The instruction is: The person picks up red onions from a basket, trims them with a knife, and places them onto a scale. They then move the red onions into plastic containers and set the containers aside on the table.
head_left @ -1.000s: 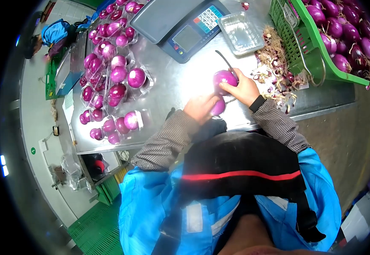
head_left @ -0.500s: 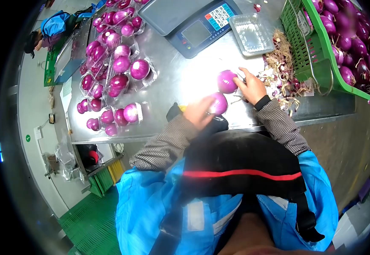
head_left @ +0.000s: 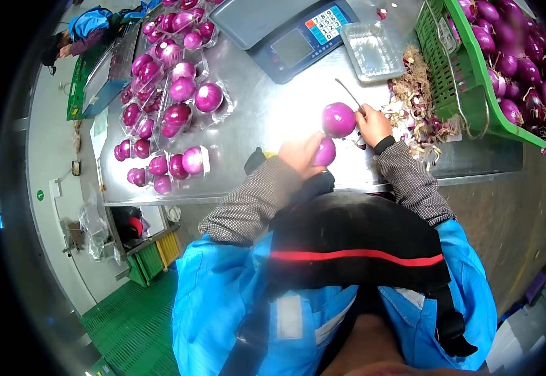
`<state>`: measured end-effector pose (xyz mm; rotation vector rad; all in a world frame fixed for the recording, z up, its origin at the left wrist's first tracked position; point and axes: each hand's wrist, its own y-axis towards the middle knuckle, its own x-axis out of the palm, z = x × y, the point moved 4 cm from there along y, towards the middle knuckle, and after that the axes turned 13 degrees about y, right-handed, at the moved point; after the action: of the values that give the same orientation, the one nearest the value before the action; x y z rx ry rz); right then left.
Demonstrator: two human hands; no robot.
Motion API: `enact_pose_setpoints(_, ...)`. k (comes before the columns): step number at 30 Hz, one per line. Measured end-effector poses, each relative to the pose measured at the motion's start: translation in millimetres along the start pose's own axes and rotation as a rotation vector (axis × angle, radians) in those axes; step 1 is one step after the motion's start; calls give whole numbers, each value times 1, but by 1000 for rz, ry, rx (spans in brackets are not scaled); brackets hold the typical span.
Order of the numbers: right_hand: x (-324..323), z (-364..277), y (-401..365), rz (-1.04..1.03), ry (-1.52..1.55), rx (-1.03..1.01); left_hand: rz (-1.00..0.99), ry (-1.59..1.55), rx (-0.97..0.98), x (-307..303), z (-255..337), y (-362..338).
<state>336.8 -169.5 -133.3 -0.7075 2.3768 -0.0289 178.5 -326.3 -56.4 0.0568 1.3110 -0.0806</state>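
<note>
Looks mid-prep, cupping an onion (head_left: 325,152) in a half-curled left hand (head_left: 299,154), gripping probably a knife (head_left: 349,92) in a closed right hand (head_left: 374,127), next needing blade control.

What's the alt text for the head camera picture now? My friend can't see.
A person's left hand holds a purple onion, their right hand a thin tool, at a metal table, near packed onions, a scale and a green crate of onions.
</note>
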Motion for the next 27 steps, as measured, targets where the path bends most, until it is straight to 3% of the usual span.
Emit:
enact_pose_setpoints(5, -1, -2, 0, -31, 35, 26, 151, 66, 97, 19, -7, -15)
enact_pose_setpoints(8, -1, -5, -1, -30, 9, 40, 49, -22, -234, 7, -14, -7)
enact_pose_setpoints(14, 3, 1, 3, -25, -41, 32, -484, 118, -230, 10, -17, 32)
enact_pose_setpoints(17, 2, -3, -2, -15, -50, 42, -517, 100, -155, 12, -19, 34)
enact_pose_setpoints(20, 2, 1, -2, 27, -29, 18, -218, 53, -39, -7, -10, 18)
enact_pose_setpoints(24, 1, 2, 1, -45, -31, 64, -90, 57, 79, -7, -6, 1)
enact_pose_setpoints(27, 2, -2, 0, -49, -27, 58, -157, -89, -71, 5, -13, -6)
